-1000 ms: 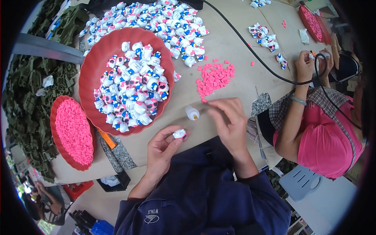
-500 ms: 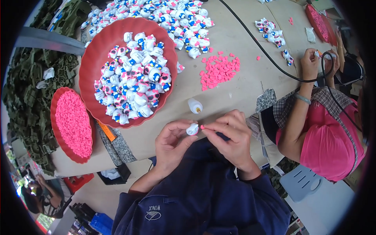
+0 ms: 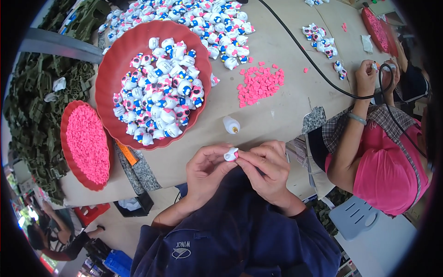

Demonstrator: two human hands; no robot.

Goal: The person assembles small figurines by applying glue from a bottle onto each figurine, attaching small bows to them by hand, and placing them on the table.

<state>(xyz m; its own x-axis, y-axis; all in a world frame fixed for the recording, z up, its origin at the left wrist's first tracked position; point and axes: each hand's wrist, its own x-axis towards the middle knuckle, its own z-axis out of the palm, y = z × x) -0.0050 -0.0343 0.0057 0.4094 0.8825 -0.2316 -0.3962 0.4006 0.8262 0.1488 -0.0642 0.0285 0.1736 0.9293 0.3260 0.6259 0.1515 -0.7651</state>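
Between thumb and fingers, my left hand (image 3: pixel 206 173) grips a small white figurine (image 3: pixel 229 155) with a pink part at its edge. My right hand (image 3: pixel 267 171) pinches a small pink piece (image 3: pixel 236 155) against the figurine's right side; my fingertips partly hide that piece. Just beyond my hands stands a white glue bottle (image 3: pixel 230 124) with a brass-coloured tip. A scatter of loose pink pieces (image 3: pixel 260 85) lies farther off on the table. To the left, a large red scalloped bowl (image 3: pixel 105 107) holds many white, blue and pink figurines (image 3: pixel 161 92).
More figurines (image 3: pixel 212 23) are heaped behind the bowl. A red oval dish (image 3: pixel 110 177) of pink pieces sits at left, beside dark green plastic parts (image 3: pixel 32 115). A black cable (image 3: pixel 302 50) crosses the table at right. A co-worker in pink (image 3: pixel 383 171) sits there, hands raised.
My right hand has moved left, bringing the pink piece from just beside the figurine into contact with it. At the lower left, a person in the background has shifted.
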